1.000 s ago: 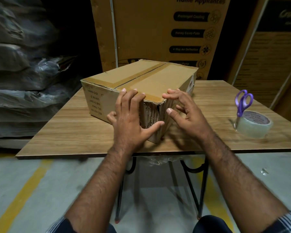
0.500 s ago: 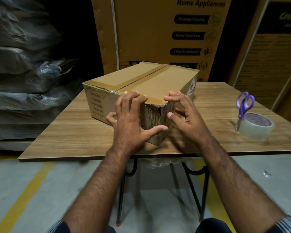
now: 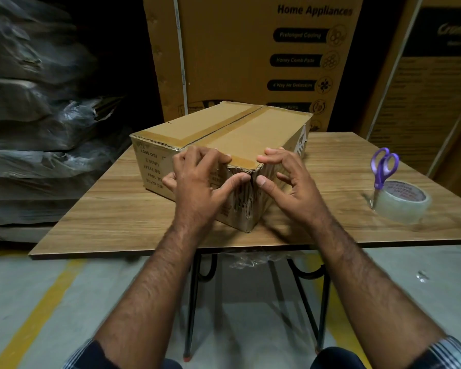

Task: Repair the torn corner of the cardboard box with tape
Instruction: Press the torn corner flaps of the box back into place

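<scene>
A brown cardboard box [image 3: 250, 131] lies on the wooden table [image 3: 117, 214] with its near corner towards me. That corner [image 3: 246, 201] is torn and crumpled along its vertical edge. My left hand [image 3: 197, 182] lies on the box's left face, fingers hooked over the top edge and thumb pressed against the tear. My right hand [image 3: 290, 187] is on the right side of the corner, fingertips on the top edge and thumb beside the tear. A roll of clear tape [image 3: 402, 203] sits at the table's right, away from both hands.
Purple-handled scissors [image 3: 382, 169] lean on the tape roll. Large printed cartons [image 3: 250, 54] stand behind the table. Plastic-wrapped stacks [image 3: 37, 115] fill the left. The table's front edge is just below the box corner, with metal legs [image 3: 194, 302] underneath.
Both thumbs have moved up and closer together at the torn edge. The left fingers have curled over the top edge, and the right fingers have bent more.
</scene>
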{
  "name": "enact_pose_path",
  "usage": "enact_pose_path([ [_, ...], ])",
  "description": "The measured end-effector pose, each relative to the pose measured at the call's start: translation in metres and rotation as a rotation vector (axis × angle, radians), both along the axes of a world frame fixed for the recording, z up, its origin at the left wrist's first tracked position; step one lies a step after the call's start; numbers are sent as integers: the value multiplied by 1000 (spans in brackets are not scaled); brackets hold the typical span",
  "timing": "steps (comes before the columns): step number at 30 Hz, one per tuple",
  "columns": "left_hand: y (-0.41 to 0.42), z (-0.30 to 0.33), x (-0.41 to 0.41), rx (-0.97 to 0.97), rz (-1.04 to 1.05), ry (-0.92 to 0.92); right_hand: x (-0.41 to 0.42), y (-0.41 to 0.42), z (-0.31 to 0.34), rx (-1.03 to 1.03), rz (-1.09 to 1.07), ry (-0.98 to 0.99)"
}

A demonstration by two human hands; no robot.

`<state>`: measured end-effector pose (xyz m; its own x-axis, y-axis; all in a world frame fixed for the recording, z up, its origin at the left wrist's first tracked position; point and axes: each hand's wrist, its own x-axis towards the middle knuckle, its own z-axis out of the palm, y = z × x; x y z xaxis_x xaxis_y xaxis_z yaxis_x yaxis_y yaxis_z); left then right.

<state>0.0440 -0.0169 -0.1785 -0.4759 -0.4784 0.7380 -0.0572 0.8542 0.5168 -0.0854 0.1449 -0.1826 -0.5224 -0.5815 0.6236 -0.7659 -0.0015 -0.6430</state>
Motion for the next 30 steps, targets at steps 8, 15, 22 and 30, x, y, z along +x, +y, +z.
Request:
enact_pose_path([
  [8,1,0,-6,-70,95,-4,-6,-18,-5,-34,-114,116],
  [15,3,3,4,-63,17,-74,-1,-8,-3,25,-106,110],
  [22,-23,7,24,-136,-38,-234,45,-5,-16,104,-162,72],
  [30,-15,4,19,-96,27,-273,44,-9,-24,100,-223,93],
])
